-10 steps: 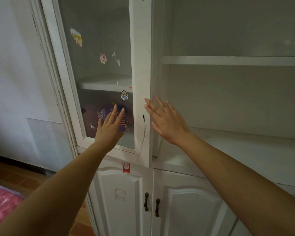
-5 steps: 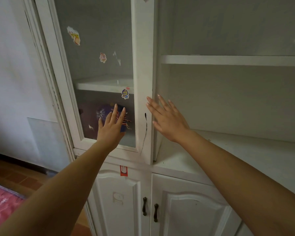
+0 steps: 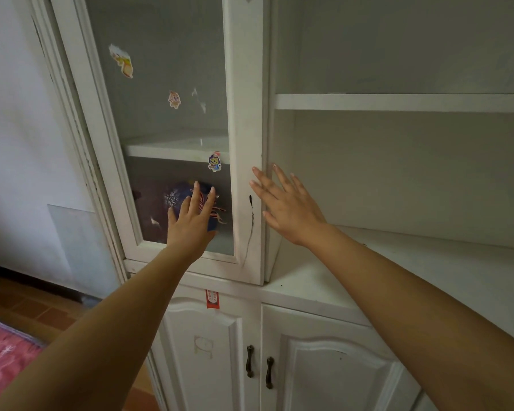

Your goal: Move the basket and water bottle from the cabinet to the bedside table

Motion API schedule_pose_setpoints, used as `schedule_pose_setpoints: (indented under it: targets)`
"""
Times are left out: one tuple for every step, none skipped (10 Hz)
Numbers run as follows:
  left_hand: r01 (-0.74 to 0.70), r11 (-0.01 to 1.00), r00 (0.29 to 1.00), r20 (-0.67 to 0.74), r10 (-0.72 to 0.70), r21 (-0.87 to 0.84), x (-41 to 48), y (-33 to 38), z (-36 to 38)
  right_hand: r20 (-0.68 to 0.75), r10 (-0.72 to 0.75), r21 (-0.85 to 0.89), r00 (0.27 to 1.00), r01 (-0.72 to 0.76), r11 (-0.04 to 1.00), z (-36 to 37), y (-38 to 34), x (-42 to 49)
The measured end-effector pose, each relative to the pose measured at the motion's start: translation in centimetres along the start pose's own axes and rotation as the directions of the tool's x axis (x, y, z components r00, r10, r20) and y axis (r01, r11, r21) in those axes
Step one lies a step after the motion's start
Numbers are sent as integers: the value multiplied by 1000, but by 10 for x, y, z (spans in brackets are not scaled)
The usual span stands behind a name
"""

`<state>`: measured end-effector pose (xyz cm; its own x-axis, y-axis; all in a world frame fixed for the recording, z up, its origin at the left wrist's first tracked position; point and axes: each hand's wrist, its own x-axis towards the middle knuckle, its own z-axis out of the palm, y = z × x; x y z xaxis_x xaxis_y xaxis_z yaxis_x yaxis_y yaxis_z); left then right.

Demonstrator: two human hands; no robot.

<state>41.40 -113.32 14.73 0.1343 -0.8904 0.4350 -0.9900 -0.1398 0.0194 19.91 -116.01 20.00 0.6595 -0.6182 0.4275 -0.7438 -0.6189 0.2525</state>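
Observation:
A white cabinet [image 3: 244,84] fills the view. Its left glass door [image 3: 172,69] carries cartoon stickers. Behind the lower pane a dark, bluish patterned thing [image 3: 172,200] shows dimly; I cannot tell what it is. No basket or water bottle is plainly visible. My left hand [image 3: 192,223] is raised flat in front of the lower pane, fingers straight, holding nothing. My right hand [image 3: 285,206] is spread open at the door's right edge, beside the open right compartment, also holding nothing.
The open right side has a bare white lower shelf [image 3: 428,274] and an upper shelf [image 3: 398,102]. Below are two closed doors with dark handles [image 3: 258,366]. A white wall is at left, with brown floor tiles [image 3: 36,310] and a red cloth [image 3: 3,360].
Both hands stay raised at almost the same spots on the door; the view has shifted slightly, so the cabinet sits a little lower and to the right.

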Motion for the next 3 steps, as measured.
schedule_pose_setpoints:
  targets:
    - [-3, 1000, 999, 44, 3, 3, 0, -3, -8, 19, 8, 23, 1000, -8, 1000, -5, -1, -2]
    - [9, 1000, 996, 94, -8, -13, -4, -4, -18, 24, 12, 101, 1000, -14, 995, -13, -6, -3]
    - [30, 998, 999, 46, -28, -56, -13, 3, -31, -69, 36, 234, 997, -19, 972, -24, -10, -12]
